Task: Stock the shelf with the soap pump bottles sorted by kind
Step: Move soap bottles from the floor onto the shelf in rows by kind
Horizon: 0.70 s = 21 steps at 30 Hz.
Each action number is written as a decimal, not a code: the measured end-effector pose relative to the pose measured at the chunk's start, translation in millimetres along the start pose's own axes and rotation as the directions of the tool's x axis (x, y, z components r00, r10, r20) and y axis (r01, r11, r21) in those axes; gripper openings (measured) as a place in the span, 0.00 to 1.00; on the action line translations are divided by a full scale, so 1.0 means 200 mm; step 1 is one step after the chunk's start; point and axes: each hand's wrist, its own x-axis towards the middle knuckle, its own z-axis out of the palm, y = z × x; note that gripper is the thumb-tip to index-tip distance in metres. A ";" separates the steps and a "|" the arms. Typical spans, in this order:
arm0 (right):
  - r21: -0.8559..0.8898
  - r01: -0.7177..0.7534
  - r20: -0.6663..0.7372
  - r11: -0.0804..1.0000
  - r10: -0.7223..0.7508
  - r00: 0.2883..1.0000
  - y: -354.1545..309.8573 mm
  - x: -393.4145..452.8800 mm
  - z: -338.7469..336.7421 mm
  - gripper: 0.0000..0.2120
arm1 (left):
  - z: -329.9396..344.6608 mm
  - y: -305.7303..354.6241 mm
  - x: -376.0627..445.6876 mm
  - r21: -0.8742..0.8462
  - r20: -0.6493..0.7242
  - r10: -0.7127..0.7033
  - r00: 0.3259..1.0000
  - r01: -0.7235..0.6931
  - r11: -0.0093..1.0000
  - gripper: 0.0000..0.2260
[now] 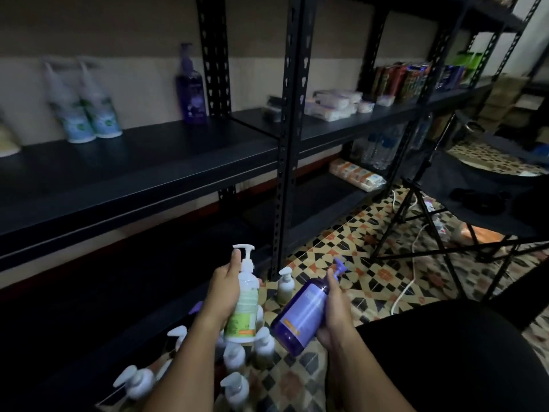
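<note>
Looks like shop stockroom. Black slotted metal shelving [292, 120] runs along wall, holding goods in batches: pump bottles [86, 111], wrapped packs [332, 105], boxed cartons [401, 80], bottled water [383, 150] lower down. More pump bottles stand on patterned tile floor [341, 257].

Both arms reached forward from the bottom of the view, bare to the elbow. The left arm came up from the lower left, and the right arm came up from the lower right.

The left hand [227, 295] was raised in front of the body with its back facing the camera. Its fingers were curled round a white bottle [244, 304], held upright. One finger pointed up along the bottle's neck.

The right hand [334, 315] sat a little lower and just beside the left. Its fingers were wrapped round a purple bottle [300, 318], held tilted. The two hands did not touch.
</note>
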 end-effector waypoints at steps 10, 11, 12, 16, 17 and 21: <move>-0.278 0.044 0.065 0.960 -0.027 0.998 0.05 -0.08 0.07 0.45 | -0.07 -0.01 -0.19 -0.002 0.389 -0.100 0.916 0.109 0.994 0.22; -0.291 0.049 0.059 0.955 -0.033 0.998 0.06 -0.09 0.08 0.43 | -0.08 -0.02 -0.19 0.031 0.363 -0.100 0.926 0.095 0.995 0.23; -0.301 0.059 0.054 0.952 -0.045 0.998 0.07 -0.09 0.08 0.41 | -0.09 -0.02 -0.19 0.039 0.329 -0.102 0.939 0.094 0.995 0.25; -0.270 0.094 0.043 0.958 -0.085 0.995 0.09 -0.11 0.09 0.34 | -0.11 -0.04 -0.18 -0.011 0.228 -0.106 0.968 0.111 0.994 0.29; -0.257 0.102 0.045 0.961 -0.093 0.995 0.09 -0.11 0.09 0.32 | -0.11 -0.05 -0.17 -0.003 0.200 -0.100 0.975 0.103 0.995 0.31; -0.235 0.144 0.100 0.961 -0.124 0.987 0.08 -0.10 0.09 0.23 | -0.12 -0.06 -0.16 0.014 0.073 -0.058 0.996 0.057 0.998 0.29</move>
